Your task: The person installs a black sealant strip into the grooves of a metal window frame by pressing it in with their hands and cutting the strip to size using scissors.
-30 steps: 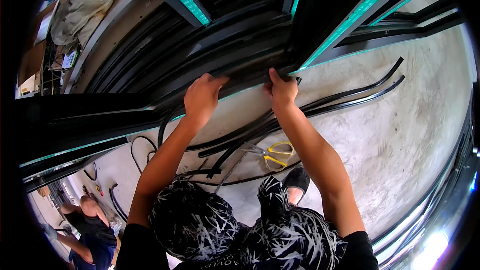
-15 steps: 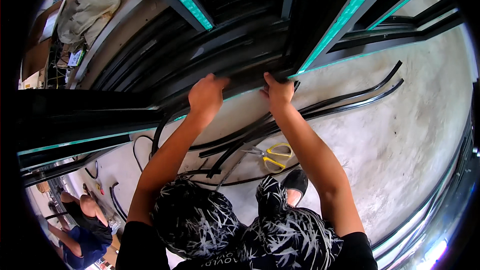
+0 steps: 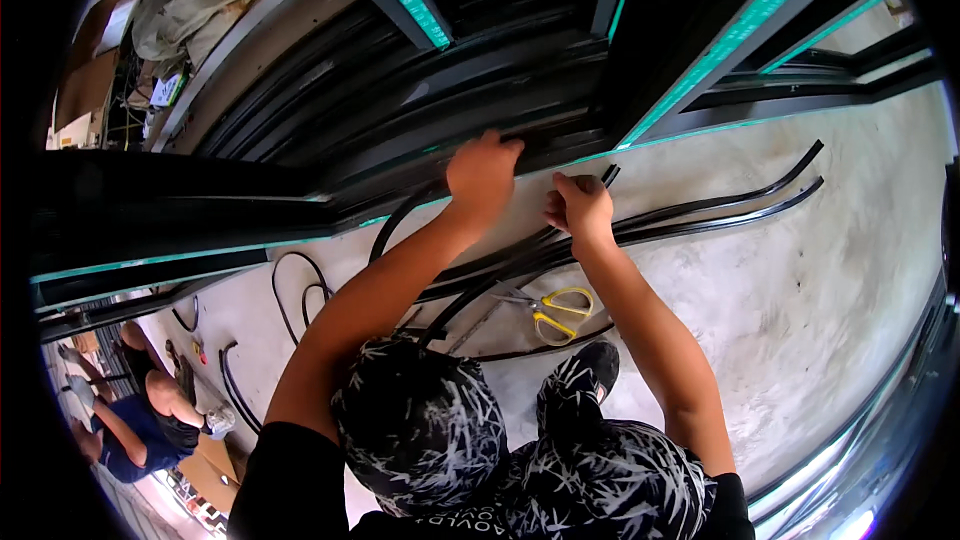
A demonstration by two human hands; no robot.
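My left hand (image 3: 482, 178) is closed with its fingertips at the lower rail of a black metal frame (image 3: 560, 145) edged with green protective film. A black rubber strip (image 3: 393, 227) curves up from the floor to the rail and disappears by this hand, which seems to pinch it against the rail. My right hand (image 3: 582, 206) is just off the rail's near edge, fingers curled; what they hold, if anything, is hidden. Below my hands, yellow-handled scissors (image 3: 556, 315) lie on the floor.
Several black strips (image 3: 735, 198) lie across the pale concrete floor (image 3: 800, 310). At the far left is a shelf with crumpled plastic sheeting (image 3: 195, 15). Another person (image 3: 150, 420) sits low at the lower left. Long profiles (image 3: 860, 450) line the right edge.
My left hand has slid to the right along the rail, toward my right hand. My right hand has come slightly back from the rail. The strip's curve has shifted right, and the view has moved a little.
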